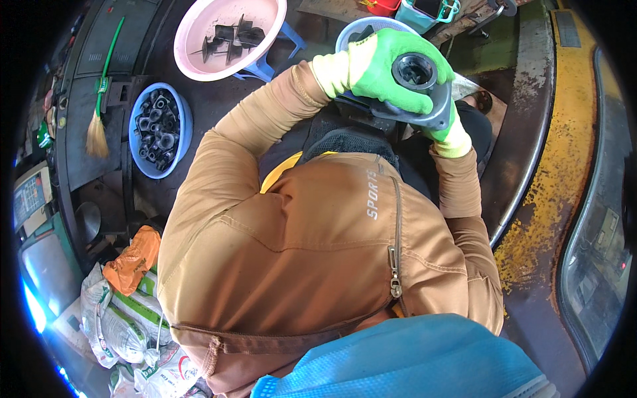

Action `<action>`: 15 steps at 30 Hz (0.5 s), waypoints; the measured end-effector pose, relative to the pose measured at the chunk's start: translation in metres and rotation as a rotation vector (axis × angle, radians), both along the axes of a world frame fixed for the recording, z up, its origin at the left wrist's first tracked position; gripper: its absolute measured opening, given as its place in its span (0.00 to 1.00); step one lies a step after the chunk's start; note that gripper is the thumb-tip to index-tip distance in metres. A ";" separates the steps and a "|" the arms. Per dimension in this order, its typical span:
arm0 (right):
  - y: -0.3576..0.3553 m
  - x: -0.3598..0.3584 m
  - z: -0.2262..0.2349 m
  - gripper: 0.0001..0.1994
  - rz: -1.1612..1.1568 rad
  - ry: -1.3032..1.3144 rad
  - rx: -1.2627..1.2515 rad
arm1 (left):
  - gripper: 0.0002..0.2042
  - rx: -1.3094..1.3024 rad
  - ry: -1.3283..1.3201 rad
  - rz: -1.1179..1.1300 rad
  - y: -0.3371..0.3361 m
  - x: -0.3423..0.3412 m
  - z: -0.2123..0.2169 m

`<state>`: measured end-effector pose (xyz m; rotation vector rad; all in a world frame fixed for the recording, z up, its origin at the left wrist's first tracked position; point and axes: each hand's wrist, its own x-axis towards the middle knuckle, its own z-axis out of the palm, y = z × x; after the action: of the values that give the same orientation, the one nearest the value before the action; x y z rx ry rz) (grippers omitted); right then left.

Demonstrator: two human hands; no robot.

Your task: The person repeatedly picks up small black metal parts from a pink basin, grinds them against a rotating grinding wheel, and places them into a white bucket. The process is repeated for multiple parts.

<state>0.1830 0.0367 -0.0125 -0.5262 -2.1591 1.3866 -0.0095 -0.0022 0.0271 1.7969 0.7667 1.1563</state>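
Observation:
Both my hands wear bright green gloves and hold one grey metal part (424, 99) with a flat flange and a round black bore on top. My left hand (381, 66) wraps over the part from the left, fingers curled around the black ring. My right hand (452, 136) grips the flange's lower right edge from beneath and is mostly hidden by the part. My brown jacket sleeves lead up to both hands. A pale blue perforated basket (371, 28) sits right behind my left hand.
A pink basin (199, 40) with several black parts rests on a blue stool (282, 56). A blue basin (182, 129) of black fittings stands left. A green-handled broom (99, 113), sacks (123, 318), an orange bag (133, 259) and a yellow-painted curved edge (564, 172) surround me.

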 end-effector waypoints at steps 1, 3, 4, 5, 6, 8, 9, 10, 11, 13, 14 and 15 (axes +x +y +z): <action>0.000 0.002 -0.002 0.32 0.036 -0.021 0.103 | 0.22 -0.051 -0.005 -0.053 0.000 -0.002 0.001; -0.003 0.006 -0.009 0.31 0.109 -0.064 0.310 | 0.23 -0.145 -0.039 -0.207 -0.001 -0.001 0.000; -0.007 0.009 -0.013 0.31 0.121 -0.105 0.309 | 0.24 -0.189 -0.066 -0.310 0.000 0.000 -0.001; -0.012 0.011 -0.017 0.31 0.133 -0.147 0.306 | 0.24 -0.216 -0.110 -0.410 0.001 0.002 -0.003; -0.018 0.013 -0.021 0.31 0.144 -0.187 0.307 | 0.24 -0.121 -0.108 -0.472 0.004 0.005 -0.005; -0.022 0.008 -0.030 0.31 0.107 -0.244 0.274 | 0.25 -0.156 -0.175 -0.664 0.011 0.011 -0.008; -0.021 0.006 -0.032 0.31 0.057 -0.224 0.301 | 0.25 -0.141 -0.182 -0.734 0.016 0.011 -0.008; -0.018 0.002 -0.034 0.29 -0.020 -0.170 0.512 | 0.26 -0.118 -0.226 -0.676 0.020 0.006 -0.006; -0.011 0.000 -0.033 0.29 -0.051 -0.158 0.550 | 0.27 -0.110 -0.225 -0.616 0.024 0.003 -0.004; 0.010 -0.006 -0.028 0.29 -0.107 -0.022 0.216 | 0.41 -0.226 -0.086 -0.220 0.026 -0.015 0.004; 0.018 -0.007 -0.024 0.29 -0.114 0.057 -0.038 | 0.43 -0.158 -0.050 -0.060 0.028 -0.017 0.006; 0.021 -0.011 -0.022 0.28 -0.151 0.220 -0.139 | 0.45 -0.176 -0.012 0.115 0.027 -0.022 0.007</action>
<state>0.1721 0.0575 -0.0348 -0.5491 -1.8214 1.4453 -0.0312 0.0244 0.0344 1.6168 0.9454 1.1360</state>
